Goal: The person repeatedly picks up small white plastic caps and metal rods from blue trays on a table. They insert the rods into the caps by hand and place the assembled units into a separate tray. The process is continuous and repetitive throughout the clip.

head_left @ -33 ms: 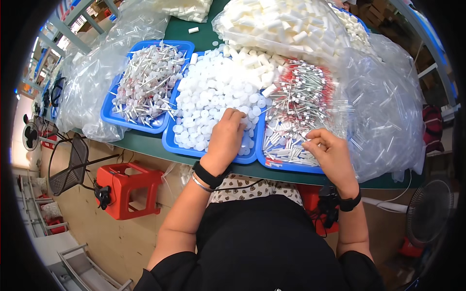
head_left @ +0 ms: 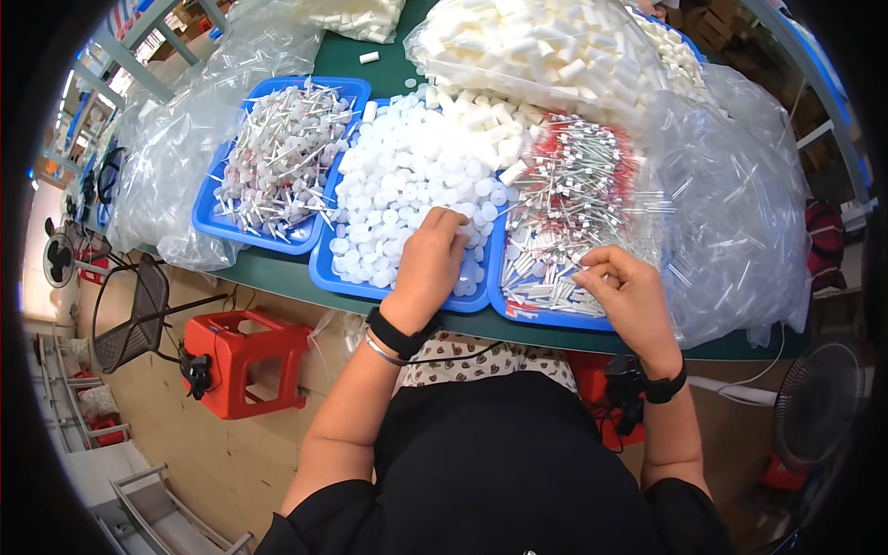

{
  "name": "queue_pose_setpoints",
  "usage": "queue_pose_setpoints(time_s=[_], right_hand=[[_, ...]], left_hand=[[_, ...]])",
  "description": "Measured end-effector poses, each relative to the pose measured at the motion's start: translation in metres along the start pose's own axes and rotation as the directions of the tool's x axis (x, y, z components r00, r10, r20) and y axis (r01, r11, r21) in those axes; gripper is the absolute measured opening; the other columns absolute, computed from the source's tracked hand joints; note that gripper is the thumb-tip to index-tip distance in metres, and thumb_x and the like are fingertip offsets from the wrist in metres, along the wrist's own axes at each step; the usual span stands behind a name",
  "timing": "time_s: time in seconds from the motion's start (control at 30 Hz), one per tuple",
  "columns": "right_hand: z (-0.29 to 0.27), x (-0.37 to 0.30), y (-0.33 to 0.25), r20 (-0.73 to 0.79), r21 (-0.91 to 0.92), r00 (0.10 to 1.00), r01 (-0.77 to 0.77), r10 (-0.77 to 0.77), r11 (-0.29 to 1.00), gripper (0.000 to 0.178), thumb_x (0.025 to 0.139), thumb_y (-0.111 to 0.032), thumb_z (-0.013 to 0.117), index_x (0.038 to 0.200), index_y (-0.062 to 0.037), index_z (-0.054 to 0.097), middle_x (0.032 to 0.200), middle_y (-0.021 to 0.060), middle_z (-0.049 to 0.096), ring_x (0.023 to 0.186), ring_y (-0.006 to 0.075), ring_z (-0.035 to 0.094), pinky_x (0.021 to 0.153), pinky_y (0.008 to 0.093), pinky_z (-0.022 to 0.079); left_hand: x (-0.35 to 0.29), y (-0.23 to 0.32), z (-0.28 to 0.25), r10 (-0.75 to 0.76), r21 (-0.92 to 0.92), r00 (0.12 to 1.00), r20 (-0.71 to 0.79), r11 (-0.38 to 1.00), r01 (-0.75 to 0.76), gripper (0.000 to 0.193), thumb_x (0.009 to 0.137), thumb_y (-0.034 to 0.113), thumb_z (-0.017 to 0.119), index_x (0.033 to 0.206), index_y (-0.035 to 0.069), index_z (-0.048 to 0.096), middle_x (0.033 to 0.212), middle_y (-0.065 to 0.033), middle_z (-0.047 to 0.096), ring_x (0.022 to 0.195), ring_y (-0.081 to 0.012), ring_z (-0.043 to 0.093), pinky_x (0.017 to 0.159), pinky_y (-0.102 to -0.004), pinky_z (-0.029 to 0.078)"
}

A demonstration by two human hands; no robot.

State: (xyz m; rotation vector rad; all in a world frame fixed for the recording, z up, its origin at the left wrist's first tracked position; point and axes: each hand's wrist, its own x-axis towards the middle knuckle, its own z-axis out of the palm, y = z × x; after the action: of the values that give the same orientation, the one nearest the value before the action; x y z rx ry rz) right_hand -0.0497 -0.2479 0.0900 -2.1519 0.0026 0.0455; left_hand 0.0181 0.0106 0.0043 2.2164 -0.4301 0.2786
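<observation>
My left hand [head_left: 431, 257] rests over the middle blue tray [head_left: 319, 273], its fingers curled into a heap of translucent white plastic discs [head_left: 375, 199]. What its fingertips hold, if anything, is hidden. Above the front of the right blue tray [head_left: 546, 320], my right hand [head_left: 622, 287] has thumb and forefinger pinched together. Anything in that pinch is too small to make out. Beneath it lie short white tubes [head_left: 532, 277] and thin metal pins [head_left: 578, 180] with white and red parts. A left blue tray [head_left: 208, 217] holds white sticks with discs on them [head_left: 282, 157].
White foam cylinders [head_left: 490, 120] spill into the back of the middle tray from a large clear bag of cylinders [head_left: 546, 51]. Another clear plastic bag [head_left: 740, 203] stands at right. A red stool [head_left: 242, 361] is on the floor at left, a fan [head_left: 819, 402] at right.
My right hand has shifted very slightly to the left. Otherwise nothing visibly differs.
</observation>
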Motion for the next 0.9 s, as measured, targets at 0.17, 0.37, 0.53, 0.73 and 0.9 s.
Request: queue_pose_setpoints(time_s=[0.17, 0.37, 0.53, 0.73, 0.9], right_hand=[[0.006, -0.001, -0.012, 0.031, 0.057, 0.997, -0.066, 0.064, 0.996, 0.013, 0.085, -0.009, 0.074, 0.092, 0.0007, 0.07, 0.071, 0.0019, 0.068, 0.057, 0.008, 0.048, 0.054, 0.0271, 0.04], [0.019, -0.004, -0.016, -0.082, -0.201, 0.921, 0.358, -0.38, 0.912, 0.009, 0.079, -0.008, 0.078, 0.084, -0.0033, 0.072, 0.076, 0.0051, 0.069, 0.067, 0.0194, 0.058, 0.063, 0.0334, 0.045], [0.021, -0.005, -0.019, -0.043, -0.32, 0.872, 0.451, -0.488, 0.833, 0.01, 0.076, -0.007, 0.078, 0.083, -0.005, 0.072, 0.076, 0.0055, 0.068, 0.067, 0.0235, 0.058, 0.063, 0.0357, 0.045], [0.021, -0.007, -0.017, -0.009, -0.36, 0.854, 0.482, -0.519, 0.799, 0.009, 0.076, -0.006, 0.078, 0.082, -0.0062, 0.071, 0.074, 0.0045, 0.064, 0.067, 0.0236, 0.057, 0.063, 0.0365, 0.044], [0.022, -0.008, -0.018, 0.004, -0.381, 0.851, 0.486, -0.525, 0.786, 0.01, 0.077, -0.006, 0.076, 0.083, -0.0059, 0.069, 0.073, 0.0051, 0.062, 0.068, 0.0244, 0.058, 0.063, 0.0372, 0.043]], left_hand=[[-0.007, 0.016, -0.014, -0.267, -0.332, 0.961, 0.076, 0.902, 0.277, 0.018, 0.094, 0.005, 0.064, 0.111, -0.001, 0.064, 0.102, -0.0116, 0.068, 0.085, -0.0206, 0.069, 0.075, -0.0311, 0.055], [-0.026, 0.047, -0.019, -0.249, -0.793, 0.759, 0.602, -0.078, 0.604, 0.032, 0.099, 0.014, 0.06, 0.127, -0.003, 0.058, 0.122, -0.0127, 0.063, 0.108, -0.0224, 0.065, 0.093, -0.0303, 0.055], [-0.035, 0.044, -0.005, -0.176, -0.76, 0.743, 0.646, -0.24, 0.604, 0.036, 0.1, 0.018, 0.059, 0.13, -0.002, 0.056, 0.124, -0.0122, 0.062, 0.103, -0.0173, 0.063, 0.087, -0.0278, 0.052], [-0.036, 0.046, -0.002, -0.186, -0.763, 0.747, 0.638, -0.278, 0.583, 0.038, 0.1, 0.019, 0.059, 0.131, -0.003, 0.054, 0.122, -0.0111, 0.063, 0.098, -0.0144, 0.061, 0.086, -0.0266, 0.05], [-0.036, 0.046, -0.001, -0.207, -0.768, 0.743, 0.637, -0.252, 0.589, 0.039, 0.1, 0.019, 0.059, 0.132, -0.003, 0.054, 0.12, -0.0096, 0.063, 0.097, -0.0129, 0.06, 0.086, -0.0263, 0.05]])
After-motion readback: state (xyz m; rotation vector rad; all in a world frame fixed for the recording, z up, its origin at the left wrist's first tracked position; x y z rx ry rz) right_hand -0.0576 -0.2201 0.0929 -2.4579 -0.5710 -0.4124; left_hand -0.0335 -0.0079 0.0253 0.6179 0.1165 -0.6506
